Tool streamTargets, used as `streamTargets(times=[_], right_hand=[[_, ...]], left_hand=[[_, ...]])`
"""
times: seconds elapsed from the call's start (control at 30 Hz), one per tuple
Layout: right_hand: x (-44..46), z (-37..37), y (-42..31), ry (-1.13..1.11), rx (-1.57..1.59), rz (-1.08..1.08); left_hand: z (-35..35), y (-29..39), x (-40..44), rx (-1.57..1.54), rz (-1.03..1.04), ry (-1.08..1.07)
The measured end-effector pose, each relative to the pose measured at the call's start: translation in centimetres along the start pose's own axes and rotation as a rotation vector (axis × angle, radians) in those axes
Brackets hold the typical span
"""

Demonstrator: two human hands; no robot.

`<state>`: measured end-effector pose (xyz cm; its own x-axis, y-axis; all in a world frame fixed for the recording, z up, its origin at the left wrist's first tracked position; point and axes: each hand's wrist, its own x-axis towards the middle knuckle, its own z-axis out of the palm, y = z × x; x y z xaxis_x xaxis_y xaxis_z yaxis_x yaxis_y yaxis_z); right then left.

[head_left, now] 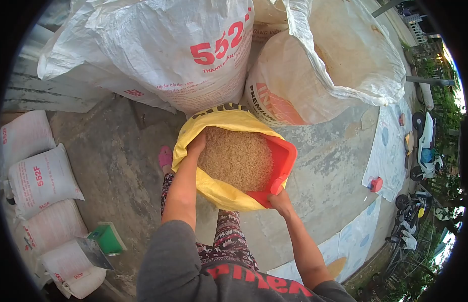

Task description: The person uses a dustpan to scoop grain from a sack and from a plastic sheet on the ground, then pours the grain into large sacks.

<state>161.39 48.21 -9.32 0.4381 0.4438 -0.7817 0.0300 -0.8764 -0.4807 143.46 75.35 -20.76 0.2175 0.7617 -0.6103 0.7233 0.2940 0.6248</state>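
Out on a worn concrete floor [324, 168], a tall white sack marked 552 [158, 50] looms at the far side, and just right of it stands a wide open-mouthed white sack [289, 75]. Smaller filled sacks [45, 181] line the left, a green box [107, 238] near them. And here's the centre of it: a yellow sack [214, 189], mouth wide open towards the wearer, full of golden-brown grain [236, 158]. The right hand [281, 200] has its fingers closed round the handle of a red scoop [289, 156], which sits inside the sack's right side against the grain. The left hand [196, 143] is inside the left rim, fingers hidden; its grip, you can't tell.
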Motion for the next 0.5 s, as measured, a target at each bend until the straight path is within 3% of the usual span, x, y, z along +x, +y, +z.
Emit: streamTargets(times=[0.1,0.13,0.2,0.27,0.33,0.37,0.43,0.47,0.5], right_hand=[[-1.0,0.1,-1.7,0.016,0.004,-0.064],[-0.9,0.3,-1.4,0.008,0.005,-0.063],[-0.4,0.5,-0.9,0.008,0.06,-0.056],[-0.4,0.3,-0.8,-0.02,0.069,-0.048],[-0.9,0.2,-1.7,-0.045,0.07,-0.034],[-1.6,0.0,-2.9,-0.058,0.07,0.028],[-1.8,-0.3,-3.2,-0.066,0.064,0.097],[-1.6,-0.4,-2.8,-0.09,0.116,0.139],[-1.4,-0.4,-2.4,-0.114,0.17,0.181]], left_hand=[[0.3,3.2,-2.4,0.172,-0.042,-0.085],[3.5,0.4,-0.6,0.091,-0.077,0.061],[6.2,-0.9,-1.1,-0.251,-0.21,-0.171],[8.6,-1.6,-3.1,-0.5,-0.206,-0.402],[9.0,2.1,-8.6,-0.564,-0.115,-0.504],[8.3,4.1,-10.1,-0.568,-0.113,-0.504],[7.4,6.5,-11.9,-0.233,-0.038,-0.324],[7.7,4.5,-9.3,-0.182,0.068,-0.186],[5.4,5.6,-8.0,-0.064,0.01,-0.071]])
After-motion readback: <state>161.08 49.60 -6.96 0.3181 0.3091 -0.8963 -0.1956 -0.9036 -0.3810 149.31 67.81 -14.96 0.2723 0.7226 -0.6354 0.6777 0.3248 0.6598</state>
